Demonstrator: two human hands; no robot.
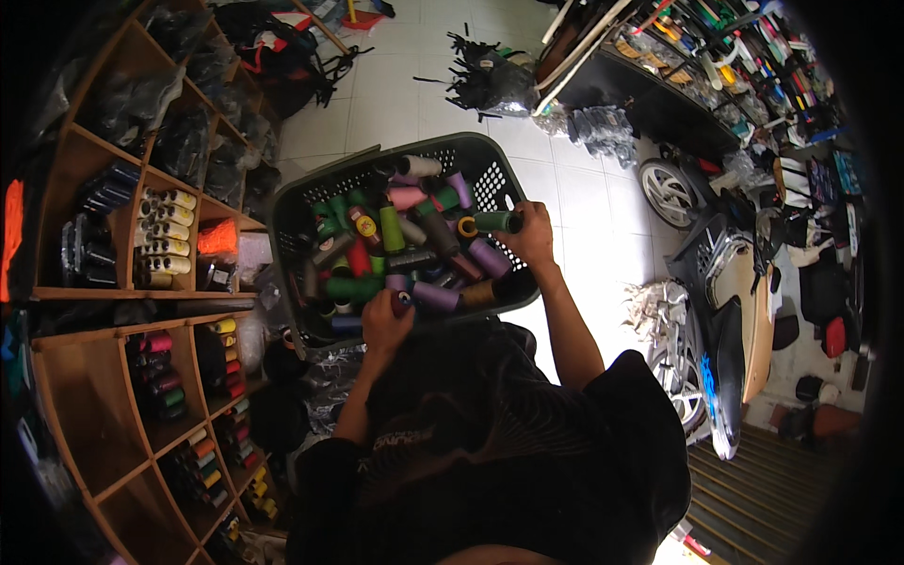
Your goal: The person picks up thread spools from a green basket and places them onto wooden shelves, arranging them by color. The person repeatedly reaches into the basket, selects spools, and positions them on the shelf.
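A dark green plastic basket (492,179) with perforated walls stands in front of me, heaped with thread spools of many colours. My right hand (534,237) is at the basket's right side, its fingers closed round a green thread spool (493,222) held level above the pile. At the near rim my left hand (387,325) grips a dark thread spool (402,299), whose end shows past the fingers. Between the hands lie a purple spool (436,297) and a brown spool (477,294). Farther back are a lime green spool (391,229) and a white spool (421,166).
Wooden cubby shelves (141,315) line my left, holding cream spools (167,231), coloured spools and plastic-wrapped bundles. On the right a motorcycle (720,311) stands on the white tiled floor (589,202). Black bundles (490,80) lie beyond the basket, beside a cluttered rack (697,56).
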